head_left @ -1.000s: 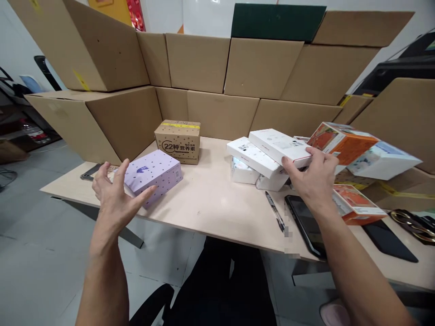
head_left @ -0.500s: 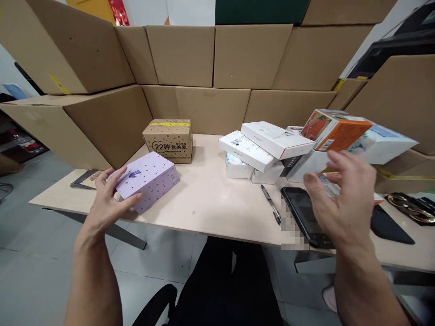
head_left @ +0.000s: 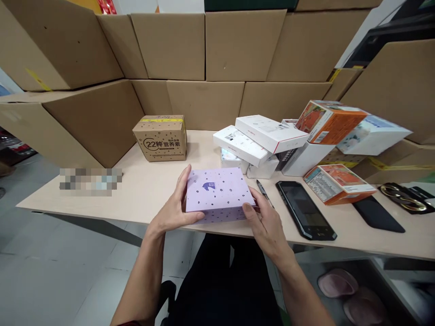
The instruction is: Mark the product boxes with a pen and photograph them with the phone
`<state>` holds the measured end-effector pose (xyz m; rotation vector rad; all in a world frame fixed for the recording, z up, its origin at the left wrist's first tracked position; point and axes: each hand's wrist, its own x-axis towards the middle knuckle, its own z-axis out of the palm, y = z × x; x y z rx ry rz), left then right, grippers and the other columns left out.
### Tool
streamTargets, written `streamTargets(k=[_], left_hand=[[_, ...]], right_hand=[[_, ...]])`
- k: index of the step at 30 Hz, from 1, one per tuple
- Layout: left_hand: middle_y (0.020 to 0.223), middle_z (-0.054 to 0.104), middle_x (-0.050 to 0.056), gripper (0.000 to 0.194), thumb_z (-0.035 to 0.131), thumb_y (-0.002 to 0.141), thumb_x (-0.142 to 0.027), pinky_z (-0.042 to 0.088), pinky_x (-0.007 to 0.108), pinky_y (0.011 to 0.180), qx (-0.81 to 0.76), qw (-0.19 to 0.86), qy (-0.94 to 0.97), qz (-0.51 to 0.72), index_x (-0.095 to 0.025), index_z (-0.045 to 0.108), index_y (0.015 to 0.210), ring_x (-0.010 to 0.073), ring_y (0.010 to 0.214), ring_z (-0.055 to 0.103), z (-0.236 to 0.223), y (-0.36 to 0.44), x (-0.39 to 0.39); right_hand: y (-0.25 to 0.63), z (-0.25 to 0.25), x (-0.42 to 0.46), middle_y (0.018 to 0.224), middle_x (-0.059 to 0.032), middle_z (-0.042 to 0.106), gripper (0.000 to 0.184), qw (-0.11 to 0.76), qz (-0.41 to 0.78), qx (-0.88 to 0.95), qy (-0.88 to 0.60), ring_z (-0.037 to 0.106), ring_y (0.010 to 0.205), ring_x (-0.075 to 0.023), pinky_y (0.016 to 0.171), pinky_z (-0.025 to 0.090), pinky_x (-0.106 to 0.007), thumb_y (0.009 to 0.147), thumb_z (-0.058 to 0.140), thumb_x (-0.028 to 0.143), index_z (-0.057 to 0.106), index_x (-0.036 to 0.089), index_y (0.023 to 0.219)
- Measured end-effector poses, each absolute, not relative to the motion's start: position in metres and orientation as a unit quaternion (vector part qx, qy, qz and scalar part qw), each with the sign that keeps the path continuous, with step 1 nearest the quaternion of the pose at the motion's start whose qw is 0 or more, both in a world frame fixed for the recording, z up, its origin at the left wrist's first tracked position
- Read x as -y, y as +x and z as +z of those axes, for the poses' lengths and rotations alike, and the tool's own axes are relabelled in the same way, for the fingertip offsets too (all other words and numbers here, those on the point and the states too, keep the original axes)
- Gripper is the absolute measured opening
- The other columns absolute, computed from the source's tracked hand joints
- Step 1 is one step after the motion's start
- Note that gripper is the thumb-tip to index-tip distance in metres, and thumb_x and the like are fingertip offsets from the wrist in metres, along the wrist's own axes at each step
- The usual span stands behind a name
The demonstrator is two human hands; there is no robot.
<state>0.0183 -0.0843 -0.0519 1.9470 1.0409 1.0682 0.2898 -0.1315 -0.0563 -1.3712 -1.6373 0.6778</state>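
Note:
A lilac box (head_left: 220, 192) with small dark spots and a purple print on top sits at the front edge of the table, in front of me. My left hand (head_left: 178, 203) grips its left end, thumb along the near side. At the right end, my right hand (head_left: 267, 219) holds the box with thumb at the near corner and fingers behind. A black pen (head_left: 264, 192) lies just beyond the right hand. To the right rests a black handheld device (head_left: 304, 210) with a dark screen.
A brown carton (head_left: 163, 140) stands at the back left. White boxes (head_left: 272, 133) are piled at the back right, beside orange boxes (head_left: 340, 183). Scissors with gold handles (head_left: 403, 197) and a black flat item (head_left: 379, 215) lie far right. Large cardboard boxes (head_left: 207, 104) wall the back.
The lilac box has moved from the left to the front middle, turned square to me. My right hand has come from beside the orange boxes onto its right end.

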Motion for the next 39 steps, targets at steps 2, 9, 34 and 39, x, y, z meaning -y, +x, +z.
streamTargets(k=[2, 9, 34, 39], left_hand=[[0.172, 0.009, 0.012, 0.132, 0.07, 0.066, -0.083, 0.015, 0.061, 0.128, -0.409, 0.389, 0.695, 0.445, -0.029, -0.001, 0.164, 0.0426, 0.158, 0.006, -0.058, 0.025, 0.092], [0.173, 0.012, 0.0, 0.091, 0.065, 0.09, -0.054, 0.011, 0.056, 0.131, -0.405, 0.417, 0.633, 0.512, -0.034, 0.013, 0.163, 0.0342, 0.16, 0.006, -0.058, 0.042, 0.115], [0.17, 0.024, 0.007, 0.082, 0.049, 0.091, -0.073, 0.022, 0.056, 0.129, -0.385, 0.383, 0.601, 0.586, -0.031, 0.028, 0.159, 0.0343, 0.157, 0.022, -0.062, 0.056, 0.119], [0.163, 0.038, 0.006, 0.066, 0.048, 0.094, -0.068, 0.034, 0.055, 0.124, -0.348, 0.336, 0.586, 0.65, -0.034, 0.043, 0.15, 0.0319, 0.152, 0.034, -0.06, 0.064, 0.113]], right_hand=[[0.287, -0.057, 0.133, 0.143, -0.009, 0.061, 0.055, 0.445, 0.275, 0.651, -0.551, 0.061, 0.126, -0.0268, 0.099, 0.054, -0.042, 0.099, 0.047, 0.057, 0.051, 0.027, 0.144], [0.276, -0.066, 0.13, 0.145, -0.0075, 0.06, 0.049, 0.529, 0.259, 0.636, -0.499, 0.059, 0.131, -0.0265, 0.104, 0.053, -0.043, 0.099, 0.051, 0.044, 0.05, 0.028, 0.146], [0.278, -0.074, 0.129, 0.145, -0.013, 0.055, 0.058, 0.594, 0.278, 0.61, -0.445, 0.053, 0.135, -0.0313, 0.105, 0.052, -0.05, 0.097, 0.043, 0.061, 0.055, 0.024, 0.141], [0.277, -0.078, 0.126, 0.142, -0.0141, 0.058, 0.057, 0.632, 0.292, 0.586, -0.415, 0.058, 0.131, -0.0322, 0.107, 0.05, -0.054, 0.096, 0.044, 0.062, 0.053, 0.025, 0.139]])
